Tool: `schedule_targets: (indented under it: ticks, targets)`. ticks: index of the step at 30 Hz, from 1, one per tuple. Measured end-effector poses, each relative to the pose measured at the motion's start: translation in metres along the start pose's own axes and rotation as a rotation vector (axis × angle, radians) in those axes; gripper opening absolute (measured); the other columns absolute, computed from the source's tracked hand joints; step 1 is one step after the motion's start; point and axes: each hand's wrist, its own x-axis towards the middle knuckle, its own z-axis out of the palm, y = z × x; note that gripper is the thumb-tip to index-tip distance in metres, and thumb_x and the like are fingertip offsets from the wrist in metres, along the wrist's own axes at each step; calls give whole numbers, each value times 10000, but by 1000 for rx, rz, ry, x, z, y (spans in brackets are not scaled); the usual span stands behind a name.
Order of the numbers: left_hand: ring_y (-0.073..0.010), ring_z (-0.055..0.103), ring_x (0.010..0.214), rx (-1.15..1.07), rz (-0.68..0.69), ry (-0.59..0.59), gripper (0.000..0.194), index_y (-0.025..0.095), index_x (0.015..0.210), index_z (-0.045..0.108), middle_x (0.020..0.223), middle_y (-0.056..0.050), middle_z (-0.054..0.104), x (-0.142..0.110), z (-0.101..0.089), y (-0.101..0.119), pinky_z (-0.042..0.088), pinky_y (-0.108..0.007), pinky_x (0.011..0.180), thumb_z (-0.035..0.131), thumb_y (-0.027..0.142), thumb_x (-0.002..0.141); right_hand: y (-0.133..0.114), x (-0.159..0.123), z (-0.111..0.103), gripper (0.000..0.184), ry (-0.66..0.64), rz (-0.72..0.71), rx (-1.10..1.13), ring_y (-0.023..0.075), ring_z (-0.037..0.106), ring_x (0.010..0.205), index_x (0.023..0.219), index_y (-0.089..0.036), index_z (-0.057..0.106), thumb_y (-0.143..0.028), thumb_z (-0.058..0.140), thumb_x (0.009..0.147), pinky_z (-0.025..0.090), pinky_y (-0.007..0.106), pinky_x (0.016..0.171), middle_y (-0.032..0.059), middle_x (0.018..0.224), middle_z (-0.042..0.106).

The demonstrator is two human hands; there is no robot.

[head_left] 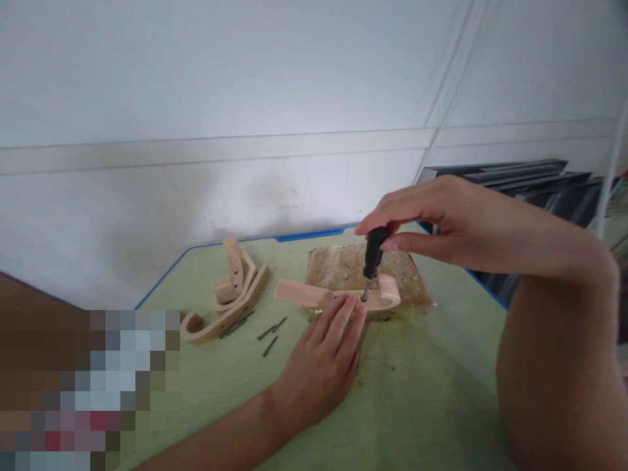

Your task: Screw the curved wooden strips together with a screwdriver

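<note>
A curved, pale wooden hook lies on a brown, hole-marked block wrapped in clear film. My left hand holds the hook down, its fingers laid across the front edge near a hole. In my right hand is a screwdriver with a black handle, gripped from above between thumb and fingers. The screwdriver stands nearly upright, slightly tilted, its tip at the hole beside my left fingertips. Whether a screw sits under the tip is hard to make out.
Several similar wooden hooks are piled at the left of the green tabletop. Dark screws lie beside them. A white wall rises behind the blue-edged table. Dark flat panels lean at the right.
</note>
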Motion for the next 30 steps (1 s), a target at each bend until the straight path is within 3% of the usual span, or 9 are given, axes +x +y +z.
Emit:
schedule_targets:
  ticks: [9, 30]
  targets:
    - [-292, 192, 1283, 8, 10, 3, 546, 50, 1314, 270, 1374, -177, 260, 1, 1, -1, 329, -414, 1011, 429, 188, 810, 3, -2, -1, 258, -10, 15, -22, 104, 588, 819, 1007, -180, 611, -128, 498, 781, 416, 185, 676, -22, 916, 660]
    - [-289, 185, 1286, 12, 8, 1, 543, 46, 1307, 285, 1372, -178, 265, 0, 0, -1, 327, -410, 1015, 434, 192, 806, -1, 3, -2, 179, -21, 62, -119, 124, 554, 691, 913, -192, 634, -261, 518, 794, 369, 243, 584, -14, 802, 653]
